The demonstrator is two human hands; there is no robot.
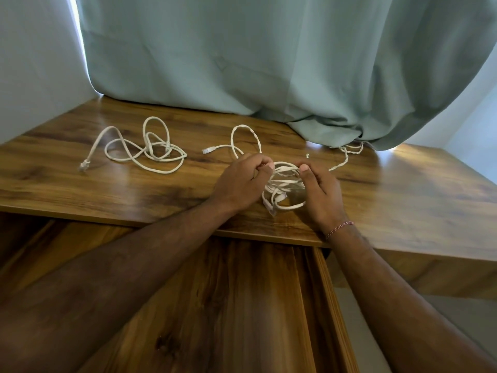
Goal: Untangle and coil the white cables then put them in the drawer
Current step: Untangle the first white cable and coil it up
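Note:
A bundle of white cables [283,185] lies on the wooden desk top [134,189], partly wound into a ring between my hands. My left hand [240,184] pinches its left side and my right hand [321,193] pinches its right side. A twisted strand [343,162] runs from the ring back to the right, under the curtain. Another loop with a plug [207,150] rises behind my left hand. A separate loose white cable [150,152] lies tangled at the left of the desk. The open wooden drawer [228,305] sits below the desk's front edge, under my forearms.
A pale green curtain [269,63] hangs over the back of the desk and rests on its right rear part. White walls stand at the far left and right. The drawer's right wall [333,305] borders a strip of grey floor.

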